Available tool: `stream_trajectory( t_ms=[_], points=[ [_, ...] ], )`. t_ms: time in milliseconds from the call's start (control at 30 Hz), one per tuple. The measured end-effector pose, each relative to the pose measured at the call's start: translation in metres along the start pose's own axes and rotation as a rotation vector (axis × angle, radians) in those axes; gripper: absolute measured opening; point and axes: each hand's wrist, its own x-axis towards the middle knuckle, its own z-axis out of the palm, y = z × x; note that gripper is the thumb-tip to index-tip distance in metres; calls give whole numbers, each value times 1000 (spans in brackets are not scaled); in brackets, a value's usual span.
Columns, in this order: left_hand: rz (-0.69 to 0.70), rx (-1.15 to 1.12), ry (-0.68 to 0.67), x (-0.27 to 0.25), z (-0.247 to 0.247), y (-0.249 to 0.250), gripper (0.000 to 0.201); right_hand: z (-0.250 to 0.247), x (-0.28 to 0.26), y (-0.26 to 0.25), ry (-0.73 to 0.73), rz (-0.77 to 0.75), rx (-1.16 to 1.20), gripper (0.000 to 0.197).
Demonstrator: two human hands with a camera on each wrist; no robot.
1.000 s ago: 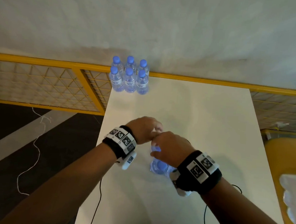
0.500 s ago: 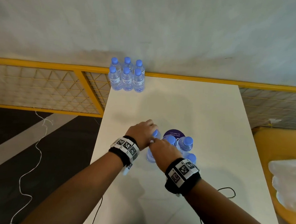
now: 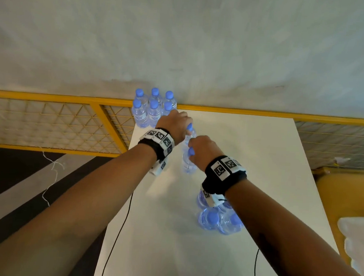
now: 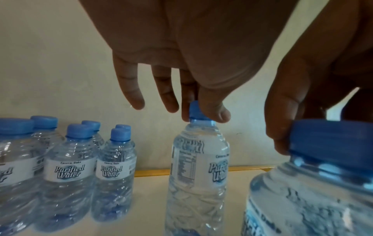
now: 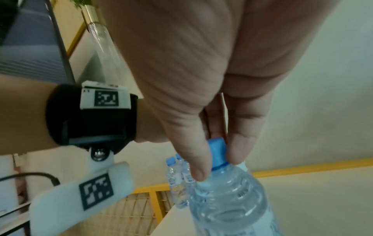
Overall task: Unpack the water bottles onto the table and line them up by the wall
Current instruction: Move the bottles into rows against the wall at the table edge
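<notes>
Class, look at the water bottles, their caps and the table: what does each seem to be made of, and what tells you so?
Water bottles: thin clear plastic, glossy; you see through the ribbed walls.
Caps: opaque blue plastic, matte, probably moulded.
Labels: white printed wrap, paper or film; cannot tell which.
Table: smooth white top, likely laminate or painted board; softly reflective.

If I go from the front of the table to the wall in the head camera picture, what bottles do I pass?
Bottles left in the pack → bottle held by the right hand → bottle held by the left hand → six bottles by the wall.
</notes>
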Motion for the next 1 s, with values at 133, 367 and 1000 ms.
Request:
stream_trajectory(
  t_ms=[133,367,1000],
  points=[
    [-47,72,12,30,8,-19,13,6,29,-4,1,10,-54,17],
    [-142,113,-17,103,37,-59,8,15,104,16,-16,1,1,26],
    [-13,45,-98,163,64,-111,23,6,204,18,106,-108,-111,15]
  ],
)
